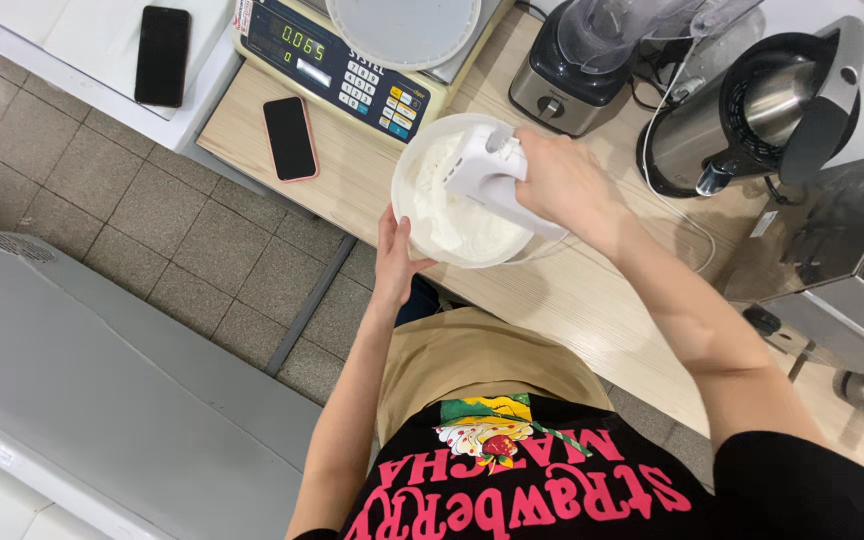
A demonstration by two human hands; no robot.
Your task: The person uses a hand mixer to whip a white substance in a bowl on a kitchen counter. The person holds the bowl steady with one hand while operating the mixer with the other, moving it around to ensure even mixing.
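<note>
A white mixing bowl (410,170) full of white cream stands on the wooden counter (562,295). My right hand (564,183) grips a white hand mixer (487,172) held over the bowl, its beaters down in the cream. My left hand (394,252) holds the bowl's near rim from the left side, thumb on the edge.
Behind the bowl sits a digital scale (352,60) with a round white pan. A phone in a pink case (290,138) lies on the counter's left end, a black phone (162,55) on a white surface beyond. A blender (577,60) and a steel kettle (752,110) stand at the back right. Tiled floor lies to the left.
</note>
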